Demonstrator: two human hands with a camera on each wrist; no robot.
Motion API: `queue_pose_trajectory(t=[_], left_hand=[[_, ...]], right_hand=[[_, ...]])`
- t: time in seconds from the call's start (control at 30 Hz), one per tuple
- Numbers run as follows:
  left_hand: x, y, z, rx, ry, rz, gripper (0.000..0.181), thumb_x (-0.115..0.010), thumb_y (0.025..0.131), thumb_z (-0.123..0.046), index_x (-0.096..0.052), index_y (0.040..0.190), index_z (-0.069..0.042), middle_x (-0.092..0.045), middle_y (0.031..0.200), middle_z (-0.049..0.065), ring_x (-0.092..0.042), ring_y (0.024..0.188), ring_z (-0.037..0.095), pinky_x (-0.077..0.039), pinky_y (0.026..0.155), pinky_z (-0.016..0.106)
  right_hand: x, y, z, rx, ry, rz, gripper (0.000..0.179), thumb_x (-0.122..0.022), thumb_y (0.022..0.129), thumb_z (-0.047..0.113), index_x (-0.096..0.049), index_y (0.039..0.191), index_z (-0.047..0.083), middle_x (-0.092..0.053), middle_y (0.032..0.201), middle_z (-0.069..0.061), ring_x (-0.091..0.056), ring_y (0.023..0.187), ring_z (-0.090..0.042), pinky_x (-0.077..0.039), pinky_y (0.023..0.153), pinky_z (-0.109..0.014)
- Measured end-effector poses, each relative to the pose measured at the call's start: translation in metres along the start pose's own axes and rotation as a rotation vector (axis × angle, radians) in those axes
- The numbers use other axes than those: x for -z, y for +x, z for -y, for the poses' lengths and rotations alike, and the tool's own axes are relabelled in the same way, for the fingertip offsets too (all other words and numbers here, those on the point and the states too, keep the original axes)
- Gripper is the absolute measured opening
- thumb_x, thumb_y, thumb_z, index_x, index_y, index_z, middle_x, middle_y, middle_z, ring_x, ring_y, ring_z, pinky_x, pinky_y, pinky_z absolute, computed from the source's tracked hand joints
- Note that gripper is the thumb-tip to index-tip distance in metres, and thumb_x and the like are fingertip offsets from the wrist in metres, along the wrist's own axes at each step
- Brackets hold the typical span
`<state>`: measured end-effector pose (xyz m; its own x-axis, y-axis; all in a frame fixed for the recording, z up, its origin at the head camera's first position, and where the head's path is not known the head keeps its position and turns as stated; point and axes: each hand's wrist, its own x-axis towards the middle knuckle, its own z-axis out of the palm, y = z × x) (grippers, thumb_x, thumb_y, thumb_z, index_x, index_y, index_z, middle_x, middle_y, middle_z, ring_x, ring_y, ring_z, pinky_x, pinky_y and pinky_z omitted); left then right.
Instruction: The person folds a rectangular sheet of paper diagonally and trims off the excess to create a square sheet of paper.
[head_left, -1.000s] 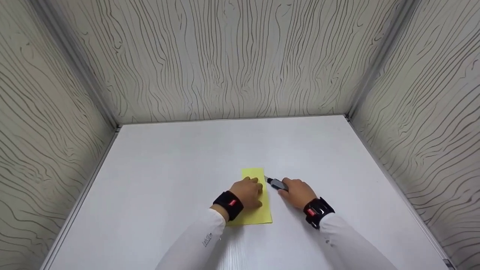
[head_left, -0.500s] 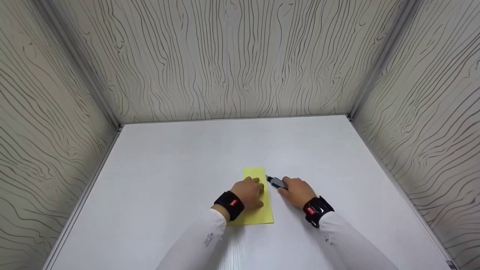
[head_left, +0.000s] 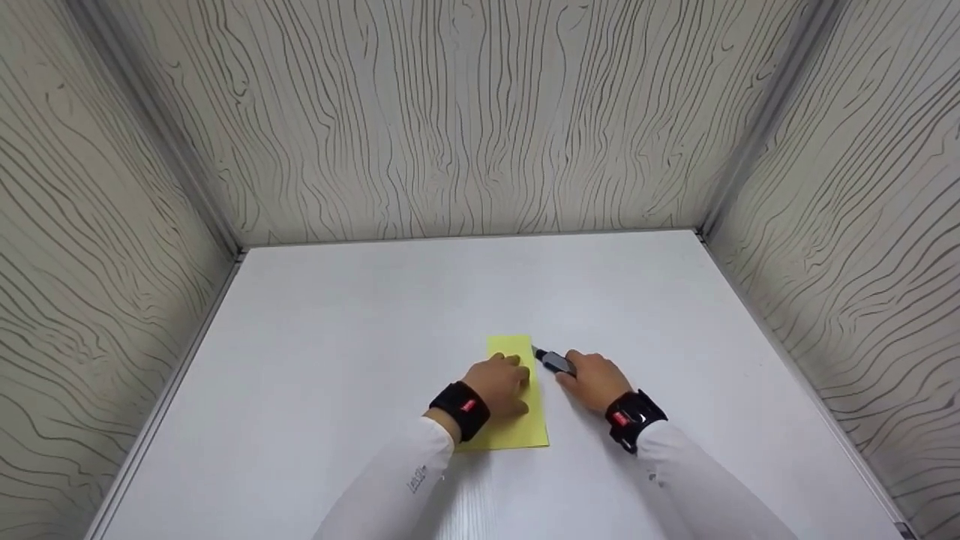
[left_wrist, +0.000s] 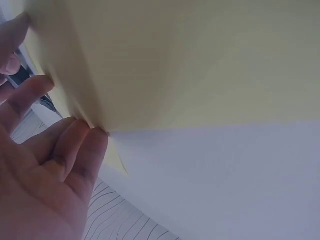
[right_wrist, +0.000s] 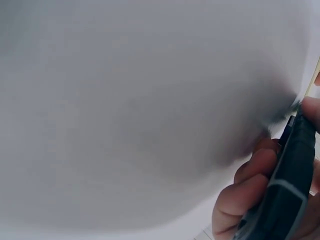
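Observation:
A yellow sheet of paper (head_left: 534,429) lies on the white table in the head view, longer than wide. My left hand (head_left: 498,384) rests on it with spread fingers. In the left wrist view, the fingertips (left_wrist: 98,137) press down on the yellow paper (left_wrist: 190,65). To the right, my right hand (head_left: 596,382) grips a grey and black utility knife (head_left: 556,364). The blade points away and to the left, right at the paper's right edge near its far corner. In the right wrist view, fingers wrap round the dark knife handle (right_wrist: 280,200).
A white tabletop (head_left: 337,315) surrounds the paper, bounded by wood-grain patterned panels (head_left: 465,135) at the back and both sides. Metal posts (head_left: 757,120) stand at the back corners. Black bands (head_left: 461,410) circle both wrists over white sleeves.
The knife in my right hand has slid slightly away from me along the paper's right edge. My left hand stays in the same place on the paper.

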<state>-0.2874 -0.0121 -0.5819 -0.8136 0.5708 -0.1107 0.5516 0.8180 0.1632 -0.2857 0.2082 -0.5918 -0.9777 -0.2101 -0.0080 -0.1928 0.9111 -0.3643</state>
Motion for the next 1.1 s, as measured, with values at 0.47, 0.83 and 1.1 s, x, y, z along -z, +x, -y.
queue_pose_trajectory(t=[0.47, 0.83, 1.1], left_hand=[[-0.005, 0.004, 0.002, -0.004, 0.022, 0.003, 0.036, -0.083, 0.089, -0.042, -0.077, 0.114, -0.018, -0.071, 0.134, 0.005, -0.065, 0.108, 0.024, -0.058, 0.084, 0.038], [-0.009, 0.006, 0.004, -0.004, 0.022, -0.015, 0.034, -0.084, 0.087, -0.042, -0.077, 0.111, -0.019, -0.069, 0.114, 0.0, -0.061, 0.097, 0.021, -0.054, 0.076, 0.035], [-0.008, 0.003, 0.002, -0.002, 0.027, -0.013, 0.031, -0.084, 0.088, -0.042, -0.076, 0.108, -0.019, -0.071, 0.122, 0.002, -0.063, 0.102, 0.022, -0.056, 0.081, 0.037]], right_hand=[[-0.004, 0.006, 0.002, -0.006, -0.003, -0.025, 0.022, -0.075, 0.102, 0.025, -0.069, 0.108, 0.005, -0.068, 0.084, -0.01, -0.06, 0.072, -0.025, -0.05, 0.07, -0.044], [-0.005, 0.011, -0.001, -0.018, 0.0, -0.015, 0.023, -0.074, 0.103, 0.027, -0.068, 0.109, 0.005, -0.068, 0.083, -0.01, -0.061, 0.072, -0.025, -0.05, 0.069, -0.043], [-0.006, 0.013, 0.0, -0.011, 0.0, -0.024, 0.021, -0.074, 0.102, 0.025, -0.067, 0.104, 0.005, -0.067, 0.084, -0.01, -0.059, 0.072, -0.025, -0.047, 0.068, -0.042]])
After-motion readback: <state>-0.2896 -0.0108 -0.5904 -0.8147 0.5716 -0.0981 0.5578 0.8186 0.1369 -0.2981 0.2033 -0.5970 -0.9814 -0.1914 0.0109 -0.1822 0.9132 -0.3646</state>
